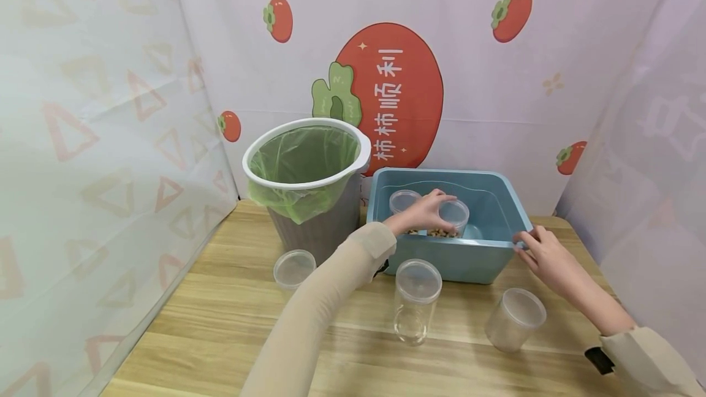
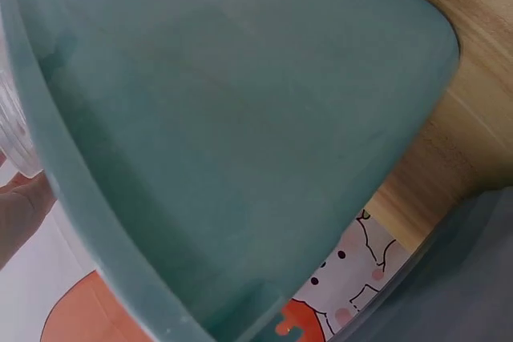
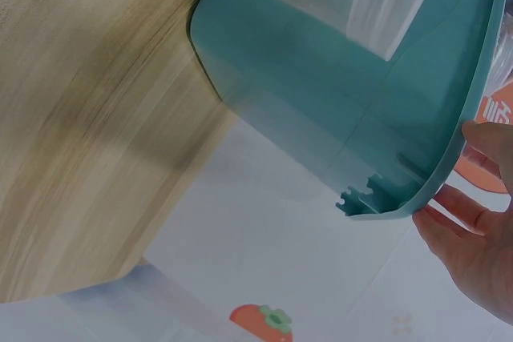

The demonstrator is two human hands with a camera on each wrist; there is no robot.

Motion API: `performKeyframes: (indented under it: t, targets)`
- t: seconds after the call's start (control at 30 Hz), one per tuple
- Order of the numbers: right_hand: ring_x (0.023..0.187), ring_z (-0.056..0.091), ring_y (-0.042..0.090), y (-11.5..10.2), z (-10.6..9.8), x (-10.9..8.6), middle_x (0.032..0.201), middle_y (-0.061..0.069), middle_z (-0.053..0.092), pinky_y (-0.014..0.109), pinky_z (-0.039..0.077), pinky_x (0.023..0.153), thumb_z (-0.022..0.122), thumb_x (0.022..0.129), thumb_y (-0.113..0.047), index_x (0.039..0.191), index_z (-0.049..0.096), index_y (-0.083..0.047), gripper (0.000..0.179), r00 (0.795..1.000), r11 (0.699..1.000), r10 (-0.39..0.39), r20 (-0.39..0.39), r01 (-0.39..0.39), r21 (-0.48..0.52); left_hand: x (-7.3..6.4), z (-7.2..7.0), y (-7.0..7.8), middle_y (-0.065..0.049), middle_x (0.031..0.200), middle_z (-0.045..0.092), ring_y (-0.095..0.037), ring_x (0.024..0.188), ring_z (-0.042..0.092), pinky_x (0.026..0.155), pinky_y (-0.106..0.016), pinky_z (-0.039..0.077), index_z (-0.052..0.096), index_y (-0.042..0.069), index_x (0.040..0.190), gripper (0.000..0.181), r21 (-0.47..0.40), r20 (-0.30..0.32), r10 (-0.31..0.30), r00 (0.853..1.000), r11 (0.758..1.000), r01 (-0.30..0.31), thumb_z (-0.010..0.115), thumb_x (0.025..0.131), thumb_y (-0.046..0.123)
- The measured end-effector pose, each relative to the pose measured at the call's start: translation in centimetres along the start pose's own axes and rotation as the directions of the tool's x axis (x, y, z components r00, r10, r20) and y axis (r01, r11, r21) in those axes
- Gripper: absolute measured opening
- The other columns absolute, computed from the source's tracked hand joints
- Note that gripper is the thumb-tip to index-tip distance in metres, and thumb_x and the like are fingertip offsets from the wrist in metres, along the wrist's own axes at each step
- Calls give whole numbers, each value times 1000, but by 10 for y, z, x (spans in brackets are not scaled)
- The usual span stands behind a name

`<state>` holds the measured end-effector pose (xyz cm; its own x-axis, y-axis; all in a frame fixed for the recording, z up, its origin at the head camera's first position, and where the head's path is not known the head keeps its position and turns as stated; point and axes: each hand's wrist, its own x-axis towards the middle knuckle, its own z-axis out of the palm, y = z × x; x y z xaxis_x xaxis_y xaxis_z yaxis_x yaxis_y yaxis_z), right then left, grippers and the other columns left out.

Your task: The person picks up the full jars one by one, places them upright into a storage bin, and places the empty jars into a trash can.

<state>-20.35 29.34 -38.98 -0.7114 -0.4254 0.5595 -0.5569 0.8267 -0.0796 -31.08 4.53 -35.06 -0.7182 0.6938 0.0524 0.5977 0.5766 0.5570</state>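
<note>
A blue plastic bin [image 1: 458, 262] stands on the wooden table. My left hand [image 1: 425, 212] reaches over its near rim and grips a clear lidded jar [image 1: 455, 213] inside, thumb and fingers at the upper part. Small brownish pieces show low in that jar. Another lidded jar [image 1: 404, 200] stands left of it, partly behind the hand. At the bin's near right corner, my right hand [image 1: 548, 259] pinches the rim; the right wrist view shows its fingers [image 3: 455, 234] over the edge. In the left wrist view only part of the left hand [image 2: 22, 212] shows.
Three clear lidded jars stand in front: one at the left [image 1: 295, 269], partly behind my left sleeve, one in the middle [image 1: 417, 299] and one at the right [image 1: 515, 319]. A grey trash can [image 1: 331, 225] with a green liner stands left of the bin. Printed cloth surrounds the table.
</note>
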Motion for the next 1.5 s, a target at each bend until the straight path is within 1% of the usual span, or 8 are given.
performKeyframes:
  t: [0.17, 0.2, 0.33, 0.57, 0.77, 0.97, 1.23, 1.5]
  targets:
    - [68, 43, 22, 0, 0, 1, 79, 9, 44, 34, 36, 52, 66, 74, 0, 89, 54, -8, 21, 1000, 1000, 5, 4, -5, 9, 3, 5, -6, -5, 123, 41, -12, 98, 46, 73, -18, 41, 42, 12, 131, 69, -52, 28, -40, 999, 998, 42, 72, 72, 31]
    - [68, 43, 22, -1, 1, 1, 79, 9, 44, 34, 36, 52, 66, 73, 0, 89, 54, -8, 21, 1000, 1000, 5, 5, -5, 10, 8, 9, -13, -4, 122, 42, -11, 98, 46, 74, -18, 41, 44, 14, 131, 70, -50, 23, -33, 999, 998, 34, 73, 70, 35]
    - [68, 43, 22, 0, 1, 1, 79, 9, 44, 34, 36, 52, 66, 74, 0, 89, 55, -8, 21, 1000, 1000, 3, 4, -4, 9, 9, 9, -14, -3, 122, 43, -11, 102, 46, 79, -19, 40, 45, 15, 130, 69, -10, 34, -49, 998, 999, 50, 72, 70, 35]
    - [68, 43, 21, -1, 0, 3, 79, 8, 44, 33, 36, 52, 66, 74, -1, 89, 55, -8, 20, 1000, 1000, 7, 3, -7, 10, 5, 5, 0, -4, 125, 43, -13, 107, 45, 83, -21, 40, 46, 15, 129, 62, 147, 26, -79, 997, 986, 74, 69, 75, 33]
    - [67, 44, 20, -1, -4, 6, 78, 8, 46, 34, 37, 53, 67, 73, 0, 88, 57, -6, 19, 1000, 1000, 3, 28, -3, 11, 0, 3, 7, -4, 124, 43, -13, 103, 47, 83, -24, 41, 48, 18, 127, 55, 186, 30, -96, 995, 979, 88, 67, 77, 31]
    - [67, 50, 21, 0, -16, 10, 82, 9, 51, 36, 42, 56, 67, 72, 1, 86, 60, -5, 17, 995, 1000, 16, 101, -18, 14, -8, -3, 12, -3, 124, 44, -13, 109, 45, 87, -25, 40, 49, 19, 127, 48, 249, 27, -67, 997, 967, 58, 61, 82, 32]
    - [63, 55, 19, -5, -32, 12, 89, 13, 55, 33, 42, 52, 62, 81, -8, 92, 60, -5, 12, 976, 995, 89, 199, -95, 22, -32, -22, 21, -5, 119, 49, -14, 105, 48, 83, -21, 41, 52, 15, 124, 42, 262, 15, 27, 1000, 965, -30, 59, 85, 30]
    - [75, 59, 27, -16, -41, 0, 87, 2, 58, 33, 44, 55, 63, 80, -10, 93, 60, -11, 13, 979, 994, 75, 192, -89, 65, -70, -51, 32, -4, 116, 51, -14, 105, 49, 86, -22, 40, 54, 12, 122, 40, 266, -11, 107, 994, 959, -100, 60, 84, 26]
